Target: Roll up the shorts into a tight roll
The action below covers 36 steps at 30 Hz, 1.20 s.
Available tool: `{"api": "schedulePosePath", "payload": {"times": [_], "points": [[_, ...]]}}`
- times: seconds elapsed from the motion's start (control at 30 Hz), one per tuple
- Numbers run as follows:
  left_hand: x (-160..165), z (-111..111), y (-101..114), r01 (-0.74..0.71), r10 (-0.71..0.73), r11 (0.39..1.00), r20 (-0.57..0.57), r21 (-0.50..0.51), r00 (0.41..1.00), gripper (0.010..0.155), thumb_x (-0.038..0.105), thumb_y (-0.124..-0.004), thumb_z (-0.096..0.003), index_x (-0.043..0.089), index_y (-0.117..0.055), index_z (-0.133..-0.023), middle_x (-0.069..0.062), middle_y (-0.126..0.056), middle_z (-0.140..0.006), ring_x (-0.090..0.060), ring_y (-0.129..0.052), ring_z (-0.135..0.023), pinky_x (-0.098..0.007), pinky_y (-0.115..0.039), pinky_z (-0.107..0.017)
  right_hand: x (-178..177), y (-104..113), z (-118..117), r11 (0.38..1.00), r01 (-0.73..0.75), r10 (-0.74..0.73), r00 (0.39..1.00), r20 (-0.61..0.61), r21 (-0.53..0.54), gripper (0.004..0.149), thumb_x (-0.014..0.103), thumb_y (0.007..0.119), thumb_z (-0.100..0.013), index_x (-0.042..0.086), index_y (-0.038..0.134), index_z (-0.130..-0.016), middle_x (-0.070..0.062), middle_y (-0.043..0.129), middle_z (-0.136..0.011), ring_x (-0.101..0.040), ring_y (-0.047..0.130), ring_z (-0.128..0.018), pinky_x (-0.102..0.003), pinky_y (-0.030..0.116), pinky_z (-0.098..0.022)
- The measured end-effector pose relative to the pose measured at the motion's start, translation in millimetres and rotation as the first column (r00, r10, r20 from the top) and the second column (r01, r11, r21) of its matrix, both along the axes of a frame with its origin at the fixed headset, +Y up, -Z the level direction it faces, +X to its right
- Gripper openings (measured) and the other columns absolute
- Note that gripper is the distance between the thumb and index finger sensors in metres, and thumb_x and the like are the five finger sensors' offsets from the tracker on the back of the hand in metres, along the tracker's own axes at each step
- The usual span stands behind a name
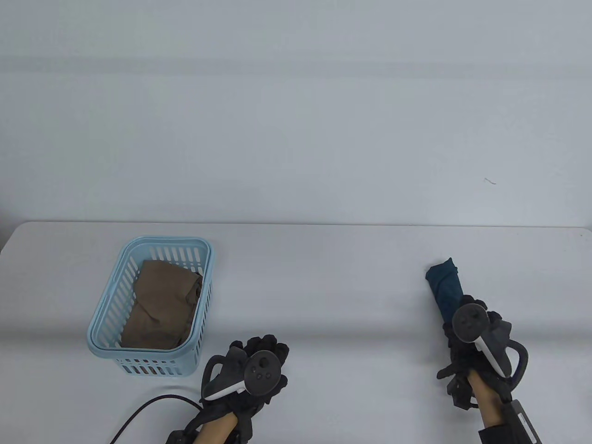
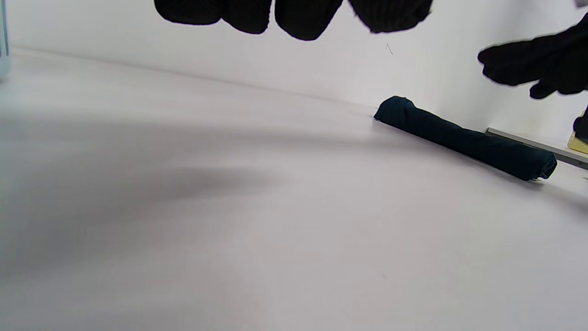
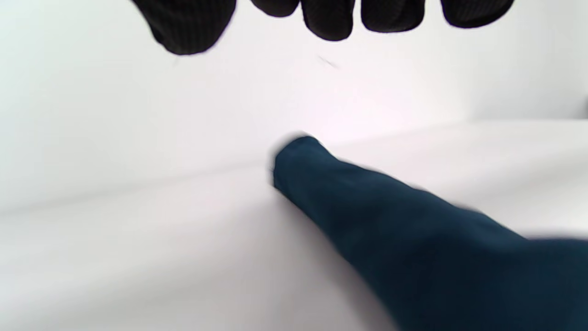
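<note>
The dark teal shorts [image 1: 445, 286] lie on the white table as a tight roll at the right, pointing away from me. They also show in the left wrist view [image 2: 464, 138] and the right wrist view [image 3: 390, 220]. My right hand [image 1: 495, 321] hovers over the roll's near end with its fingers [image 3: 330, 18] spread and off the cloth; the left wrist view shows it [image 2: 542, 69] lifted above the roll. My left hand [image 1: 261, 344] is empty near the front edge, far left of the roll, with its fingers [image 2: 303, 16] loose.
A light blue slotted basket [image 1: 166, 241] stands at the left with a brown folded garment [image 1: 162, 305] inside. A black cable [image 1: 148, 407] runs along the front left. The table's far edge [image 1: 296, 225] meets a pale wall.
</note>
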<state>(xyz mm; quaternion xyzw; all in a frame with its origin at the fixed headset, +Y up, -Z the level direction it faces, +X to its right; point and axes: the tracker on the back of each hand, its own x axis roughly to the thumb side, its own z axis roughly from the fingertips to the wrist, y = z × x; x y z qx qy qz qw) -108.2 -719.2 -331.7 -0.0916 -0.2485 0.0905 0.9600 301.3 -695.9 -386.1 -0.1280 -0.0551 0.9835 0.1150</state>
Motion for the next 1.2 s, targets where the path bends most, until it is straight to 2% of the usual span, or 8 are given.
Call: {"api": "schedulePosePath", "payload": {"times": [0.07, 0.2, 0.4, 0.57, 0.7, 1.07, 1.13, 1.2], "points": [[2.9, 0.4, -0.4, 0.007, -0.007, 1.000, 0.008, 0.001, 1.000, 0.067, 0.040, -0.060, -0.0531, 0.011, -0.045, -0.111, -0.025, -0.041, -0.118, -0.056, -0.046, -0.107, -0.076, -0.032, -0.067, -22.8, 18.5, 12.9, 0.997, 0.025, -0.017, 0.994, -0.105, 0.072, 0.069, 0.040, 0.064, -0.050, 0.020, 0.032, -0.108, -0.012, 0.036, -0.116, -0.044, 0.037, -0.107, -0.069, 0.042, -0.070], [4.8, 1.7, -0.6, 0.015, -0.015, 1.000, 0.017, 0.003, 1.000, 0.067, 0.041, -0.060, -0.0532, 0.010, -0.045, -0.111, -0.025, -0.041, -0.118, -0.056, -0.046, -0.107, -0.076, -0.032, -0.067, -59.7, 36.1, 37.7, 0.992, 0.055, -0.022, 0.963, -0.270, 0.114, 0.068, 0.040, 0.063, -0.051, 0.020, 0.033, -0.108, -0.012, 0.035, -0.117, -0.042, 0.035, -0.108, -0.069, 0.041, -0.070], [3.4, 3.1, 1.0, 0.003, -0.003, 1.000, 0.015, 0.013, 1.000, 0.067, 0.041, -0.060, -0.0531, 0.011, -0.045, -0.111, -0.025, -0.041, -0.118, -0.056, -0.046, -0.107, -0.076, -0.032, -0.067, -98.3, 31.2, 68.3, 0.991, 0.081, -0.029, 0.908, -0.418, 0.107, 0.067, 0.040, 0.063, -0.051, 0.020, 0.034, -0.108, -0.012, 0.036, -0.117, -0.043, 0.036, -0.107, -0.069, 0.041, -0.070], [3.0, 4.6, 1.3, 0.003, -0.003, 1.000, 0.013, 0.016, 1.000, 0.067, 0.041, -0.060, -0.0531, 0.010, -0.045, -0.111, -0.025, -0.041, -0.118, -0.056, -0.046, -0.107, -0.076, -0.032, -0.067, -113.7, 5.4, 80.4, 0.995, 0.088, -0.061, 0.885, -0.461, 0.036, 0.067, 0.040, 0.063, -0.051, 0.019, 0.035, -0.108, -0.013, 0.038, -0.116, -0.043, 0.038, -0.107, -0.069, 0.042, -0.070], [3.3, 5.4, -1.8, 0.018, -0.018, 1.000, 0.017, 0.006, 1.000, 0.067, 0.041, -0.060, -0.0532, 0.010, -0.045, -0.111, -0.025, -0.041, -0.118, -0.056, -0.047, -0.107, -0.076, -0.032, -0.067, -118.4, -14.0, 82.3, 0.997, 0.040, -0.068, 0.874, -0.482, -0.067, 0.067, 0.040, 0.063, -0.051, 0.019, 0.035, -0.108, -0.013, 0.037, -0.116, -0.043, 0.038, -0.107, -0.069, 0.043, -0.070], [8.2, 4.5, -8.7, 0.043, -0.042, 0.999, 0.026, -0.030, 0.999, 0.067, 0.041, -0.060, -0.0531, 0.010, -0.045, -0.111, -0.025, -0.041, -0.118, -0.056, -0.048, -0.107, -0.076, -0.033, -0.067, -114.4, -18.7, 85.0, 0.995, 0.033, -0.079, 0.861, -0.503, -0.099, 0.066, 0.039, 0.064, -0.051, 0.019, 0.037, -0.108, -0.013, 0.038, -0.116, -0.044, 0.039, -0.106, -0.069, 0.043, -0.070], [8.0, 3.0, -4.7, 0.040, -0.040, 0.999, 0.027, -0.033, 0.999, 0.067, 0.041, -0.060, -0.0531, 0.010, -0.045, -0.111, -0.025, -0.041, -0.118, -0.055, -0.048, -0.107, -0.076, -0.034, -0.067, -112.2, -20.1, 85.5, 0.994, 0.024, -0.073, 0.860, -0.504, -0.103, 0.066, 0.039, 0.064, -0.051, 0.019, 0.037, -0.108, -0.013, 0.038, -0.116, -0.044, 0.039, -0.106, -0.068, 0.043, -0.070], [3.8, 1.1, 12.5, -0.003, 0.003, 1.000, 0.017, -0.013, 1.000, 0.068, 0.041, -0.060, -0.0528, 0.010, -0.045, -0.111, -0.025, -0.040, -0.118, -0.055, -0.048, -0.107, -0.076, -0.034, -0.067, -110.5, -21.6, 86.0, 0.993, 0.019, -0.074, 0.858, -0.508, -0.114, 0.066, 0.039, 0.064, -0.051, 0.019, 0.037, -0.108, -0.013, 0.038, -0.116, -0.044, 0.040, -0.106, -0.068, 0.044, -0.070]]}}
